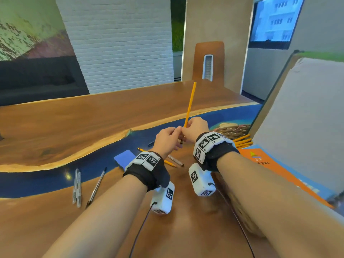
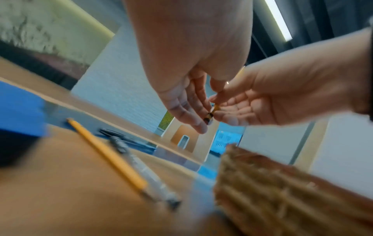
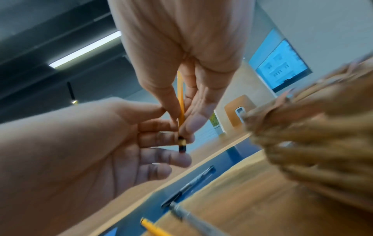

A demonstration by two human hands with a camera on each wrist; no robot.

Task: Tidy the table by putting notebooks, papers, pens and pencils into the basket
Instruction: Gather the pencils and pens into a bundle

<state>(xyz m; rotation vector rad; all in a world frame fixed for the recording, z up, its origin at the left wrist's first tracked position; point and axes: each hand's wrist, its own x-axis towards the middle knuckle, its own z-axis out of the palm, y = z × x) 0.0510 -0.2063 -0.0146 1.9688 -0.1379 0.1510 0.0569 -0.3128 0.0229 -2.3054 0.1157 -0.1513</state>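
A yellow pencil stands nearly upright above the table, eraser end down. My right hand pinches its lower part between thumb and fingers. My left hand meets it from the left, and its fingertips pinch the same end. The wicker basket sits just right of the hands, mostly hidden behind my right wrist. On the table below lie another yellow pencil, a clear pen and a black pen.
A blue notepad lies left of my left wrist. Several pens lie at the near left. An orange notebook and yellow pencils lie at the right. A large grey board leans there.
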